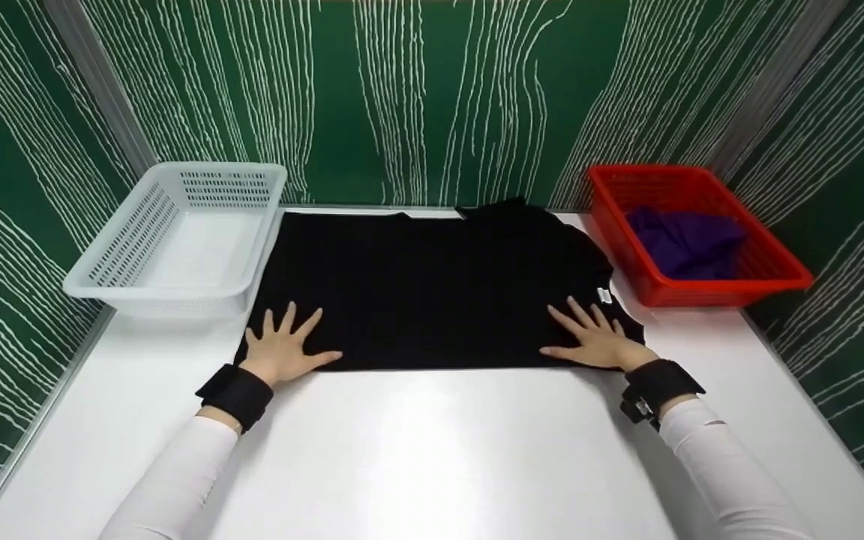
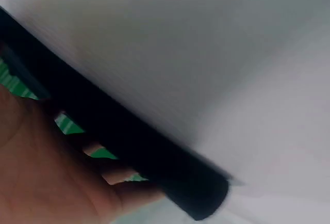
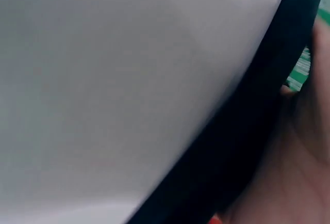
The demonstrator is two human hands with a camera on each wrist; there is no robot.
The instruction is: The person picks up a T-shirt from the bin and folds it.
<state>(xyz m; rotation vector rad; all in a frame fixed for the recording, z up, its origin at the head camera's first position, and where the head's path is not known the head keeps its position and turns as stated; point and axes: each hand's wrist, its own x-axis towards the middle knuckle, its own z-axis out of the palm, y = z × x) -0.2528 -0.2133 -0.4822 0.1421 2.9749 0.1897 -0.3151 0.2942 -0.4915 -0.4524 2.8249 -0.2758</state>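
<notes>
A black garment (image 1: 432,292), apparently a shirt with a small white tag (image 1: 604,295) near its right end, lies spread flat on the white table. My left hand (image 1: 282,351) rests with fingers spread on its front left corner. On the front right corner my right hand (image 1: 593,341) lies the same way, fingers straight and apart, just below the tag. The garment's front edge runs nearly straight between the two hands. In the left wrist view the dark cloth (image 2: 129,131) passes by the fingers; the right wrist view shows its edge (image 3: 237,121) beside the palm.
A white perforated basket (image 1: 166,292) stands at the left, close beside the garment. At the right is a red basket (image 1: 732,286) with purple cloth (image 1: 687,244) in it. Green walls with white wavy lines (image 1: 432,105) enclose the table (image 1: 432,450) at the back and sides.
</notes>
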